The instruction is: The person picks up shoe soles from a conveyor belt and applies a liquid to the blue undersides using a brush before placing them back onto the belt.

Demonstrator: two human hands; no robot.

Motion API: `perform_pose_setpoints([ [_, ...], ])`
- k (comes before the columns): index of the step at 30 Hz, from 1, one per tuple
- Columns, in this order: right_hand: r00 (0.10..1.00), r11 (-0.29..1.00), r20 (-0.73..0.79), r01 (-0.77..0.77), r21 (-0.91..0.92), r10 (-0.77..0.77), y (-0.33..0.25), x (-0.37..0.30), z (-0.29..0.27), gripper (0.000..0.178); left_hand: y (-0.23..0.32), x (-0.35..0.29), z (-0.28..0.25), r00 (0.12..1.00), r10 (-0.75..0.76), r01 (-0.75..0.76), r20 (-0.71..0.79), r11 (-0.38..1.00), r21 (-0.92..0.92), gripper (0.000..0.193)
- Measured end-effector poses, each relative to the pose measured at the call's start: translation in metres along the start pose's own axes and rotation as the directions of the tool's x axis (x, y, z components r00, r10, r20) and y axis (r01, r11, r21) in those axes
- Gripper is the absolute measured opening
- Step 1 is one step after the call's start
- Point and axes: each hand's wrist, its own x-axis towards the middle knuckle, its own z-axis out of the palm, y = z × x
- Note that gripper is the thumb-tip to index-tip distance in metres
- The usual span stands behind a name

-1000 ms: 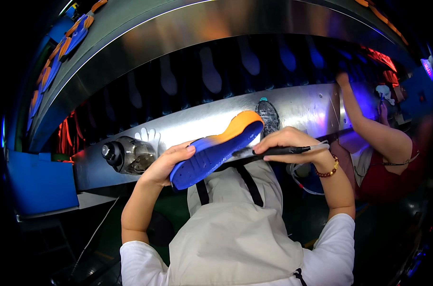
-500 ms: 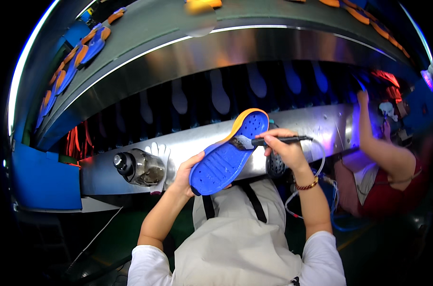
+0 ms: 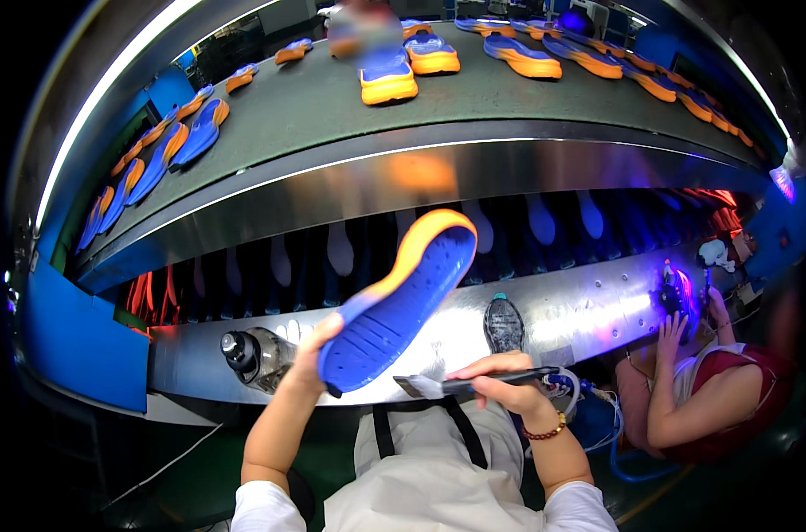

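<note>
A blue midsole with an orange edge (image 3: 403,297) is tilted up in my left hand (image 3: 310,355), whose fingers grip its wide end. In my right hand (image 3: 505,386) is a flat brush (image 3: 425,387) with a dark handle, held like a pen and joined to a hose. The bristles point left, below the midsole and apart from it. A dark outsole (image 3: 504,324) with a small teal tip lies on the metal bench, just beyond my right hand. Left of my left hand stands a clear bottle with a black cap (image 3: 259,356).
Beyond the metal bench (image 3: 580,297), a dark lower belt carries several sole-shaped pieces (image 3: 540,222). Above it runs a green conveyor (image 3: 297,102) with many blue-orange midsoles (image 3: 518,58). A white glove (image 3: 289,331) lies behind the bottle. At right, a co-worker (image 3: 713,390) handles a lit piece.
The brush has come off the midsole and moved down, toward me. My left hand has shifted the midsole slightly left. The view has tilted up, showing more of the conveyor. The co-worker's arm has lowered.
</note>
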Motion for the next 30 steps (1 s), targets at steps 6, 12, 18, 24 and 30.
perform_pose_setpoints([
  [6,0.878,0.896,-0.293,0.268,-0.353,-0.378,-0.015,0.012,-0.044,0.023,0.1,0.044,0.045,0.915,0.385,-0.378,0.121,0.923,-0.076,0.061],
  [12,0.772,0.15,0.063,0.202,-0.968,-0.632,-0.039,0.068,-0.069,0.048,0.164,0.128,0.003,0.657,0.53,-0.751,-0.537,0.527,-0.399,0.075],
  [18,0.707,-0.26,0.21,0.038,-0.965,-0.676,-0.039,0.126,-0.12,0.075,0.156,0.148,0.002,0.635,0.617,-0.645,-0.466,0.755,0.12,0.073],
  [24,0.523,-0.392,0.299,-0.074,-0.917,-0.798,0.001,0.177,-0.151,0.084,0.151,0.152,0.036,0.753,0.568,-0.179,-0.332,0.663,0.727,0.054],
  [30,0.373,-0.434,0.37,-0.099,-0.896,-0.851,0.005,0.19,-0.159,0.064,0.141,0.229,0.047,0.762,0.646,0.25,-0.053,-0.218,0.943,0.073],
])
